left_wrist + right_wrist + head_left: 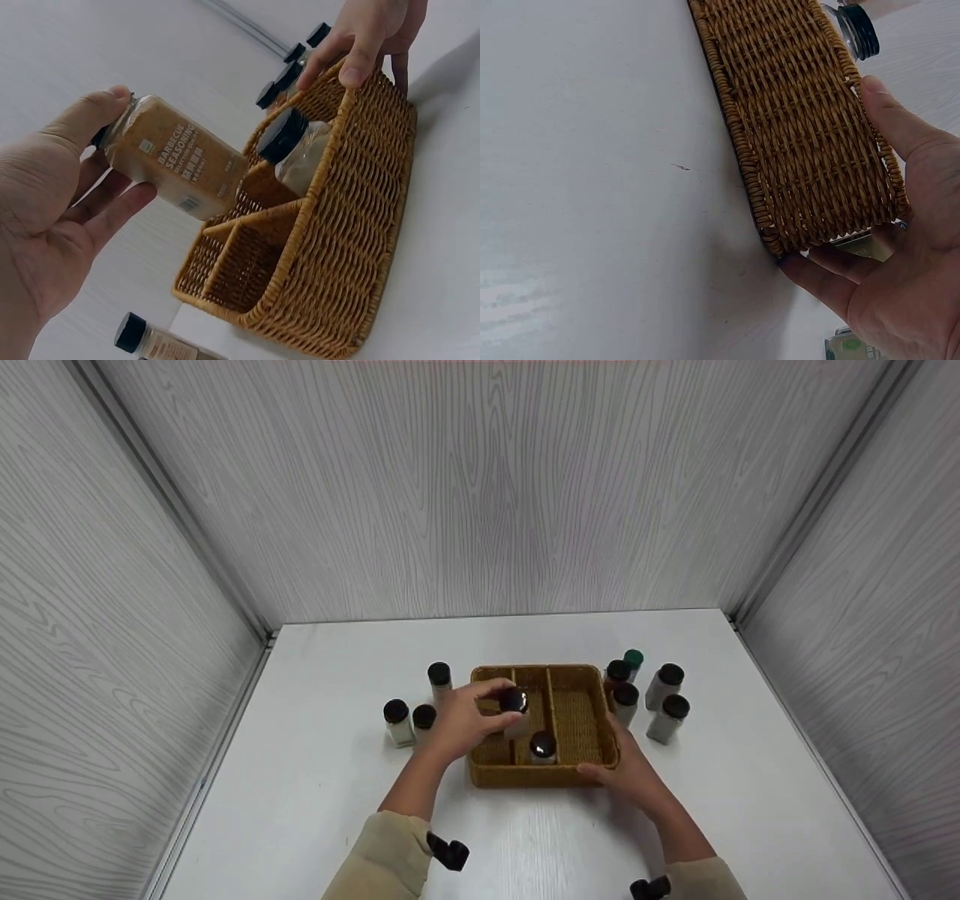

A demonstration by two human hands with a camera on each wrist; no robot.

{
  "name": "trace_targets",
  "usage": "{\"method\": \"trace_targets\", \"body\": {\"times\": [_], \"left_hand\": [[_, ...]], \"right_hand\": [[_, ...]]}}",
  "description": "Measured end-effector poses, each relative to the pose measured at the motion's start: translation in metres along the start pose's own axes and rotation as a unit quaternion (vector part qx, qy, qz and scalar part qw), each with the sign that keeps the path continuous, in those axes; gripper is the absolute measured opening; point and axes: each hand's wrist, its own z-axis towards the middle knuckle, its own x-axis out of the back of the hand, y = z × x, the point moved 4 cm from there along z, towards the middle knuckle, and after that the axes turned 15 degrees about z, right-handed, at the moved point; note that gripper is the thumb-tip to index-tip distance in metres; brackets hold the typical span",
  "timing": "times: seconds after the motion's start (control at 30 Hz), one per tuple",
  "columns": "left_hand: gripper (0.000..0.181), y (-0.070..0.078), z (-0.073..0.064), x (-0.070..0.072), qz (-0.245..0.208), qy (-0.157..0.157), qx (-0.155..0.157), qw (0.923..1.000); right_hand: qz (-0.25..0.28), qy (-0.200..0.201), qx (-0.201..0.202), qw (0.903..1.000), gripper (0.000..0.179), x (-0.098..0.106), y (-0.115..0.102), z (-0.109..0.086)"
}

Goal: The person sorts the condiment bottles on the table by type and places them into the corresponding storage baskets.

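My left hand [45,217] pinches clear black-capped jar of brown seasoning [176,159], right hand [909,281] grips brown wicker basket [345,210]; likely placing step, next wants lowering

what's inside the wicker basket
The wicker basket holds one black-capped jar in its middle section. The left hand and its barbecue seasoning jar partly hide the left and middle sections.

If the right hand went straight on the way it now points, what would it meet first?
Most likely the wicker basket, whose near right corner the right hand already grips.
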Motion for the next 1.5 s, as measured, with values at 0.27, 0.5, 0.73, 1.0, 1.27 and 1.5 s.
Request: {"method": "trace_targets", "body": {"times": [0.27,0.5,0.73,1.0,1.27,1.5], "left_hand": [[0.048,0.017,0.008,-0.018,-0.022,0.015,-0.029,0.9992],[0.049,0.033,0.015,-0.030,-0.048,0.015,-0.038,0.9980],[0.047,0.044,0.017,-0.049,-0.037,0.008,-0.044,0.9983],[0.047,0.048,0.022,-0.067,-0.028,-0.009,-0.053,0.9981],[0.044,0.042,0.025,-0.083,-0.002,-0.030,-0.057,0.9979],[0.042,0.035,0.027,-0.089,0.005,-0.037,-0.054,0.9978]], "right_hand": [[0.015,-0.002,0.018,0.9997,0.117,0.000,-0.001,0.001],[0.007,0.002,0.023,0.9997,0.120,0.002,-0.001,0.001],[0.005,-0.003,0.030,0.9995,0.117,0.001,-0.001,0.001],[0.003,-0.004,0.037,0.9993,0.115,0.000,-0.002,0.000],[0.010,-0.003,0.041,0.9991,0.116,-0.001,-0.001,0.002],[0.010,-0.007,0.048,0.9988,0.116,-0.002,-0.001,0.003]]}}
